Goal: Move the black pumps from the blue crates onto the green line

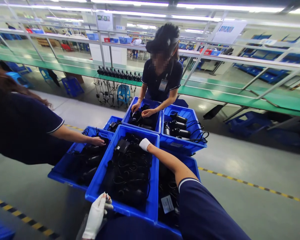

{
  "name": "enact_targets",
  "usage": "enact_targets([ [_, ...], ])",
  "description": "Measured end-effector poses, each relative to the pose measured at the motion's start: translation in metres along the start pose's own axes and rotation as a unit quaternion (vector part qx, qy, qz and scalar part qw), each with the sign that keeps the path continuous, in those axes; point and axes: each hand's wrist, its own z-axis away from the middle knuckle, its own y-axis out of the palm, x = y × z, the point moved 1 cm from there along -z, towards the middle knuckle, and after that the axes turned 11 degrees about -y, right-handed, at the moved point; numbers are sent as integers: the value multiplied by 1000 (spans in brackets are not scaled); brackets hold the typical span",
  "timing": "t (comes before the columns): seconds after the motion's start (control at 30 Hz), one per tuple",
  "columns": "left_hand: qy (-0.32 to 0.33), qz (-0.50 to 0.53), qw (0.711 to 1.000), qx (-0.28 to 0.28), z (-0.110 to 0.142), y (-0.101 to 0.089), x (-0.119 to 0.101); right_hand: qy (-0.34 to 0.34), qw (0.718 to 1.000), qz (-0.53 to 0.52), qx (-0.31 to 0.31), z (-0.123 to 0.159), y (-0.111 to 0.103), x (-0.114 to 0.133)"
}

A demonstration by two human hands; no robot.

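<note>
A long table (77,65) with a flat, smooth green top runs beyond the central bin (153,180), a rectangular blue plastic tub with a raised rim. Inside that bin lies a heap (132,173) of dark, rounded devices and thin, looping cables, while the left hand (97,210), in white fabric, is at its near left corner, fingertips pinched narrow, any held item too small to tell. The right hand (145,144), likewise gloved, curls over the heap toward the bin's far right corner, its grip hidden, so I cannot tell whether it holds anything.
</note>
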Motion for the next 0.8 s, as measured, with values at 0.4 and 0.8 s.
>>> enact_targets([
  [0.4,-2,-18,1000,-14,14,6,-15,20,999,-22,23,-6,2,0],
  [0.8,29,-10,999,-11,16,7,-17,-6,997,-60,47,4,-21,2],
])
